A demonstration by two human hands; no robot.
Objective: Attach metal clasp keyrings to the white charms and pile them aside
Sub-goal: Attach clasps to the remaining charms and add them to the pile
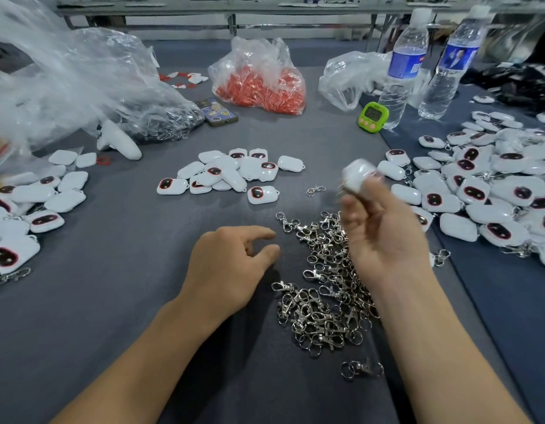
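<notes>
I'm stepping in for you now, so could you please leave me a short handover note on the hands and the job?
Left hand is open and empty beside the clasp pile.
Right hand is raised, holding a white charm; blur hides whether it has a clasp.
Done: charms with clasps heaped at right.
Left: the bare charms in the middle.

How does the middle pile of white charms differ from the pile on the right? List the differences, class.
The middle pile is small; the right pile is much larger. Several charms in the right pile carry metal clasps; those in the middle pile show none. Both hold white charms with dark faces.
</notes>
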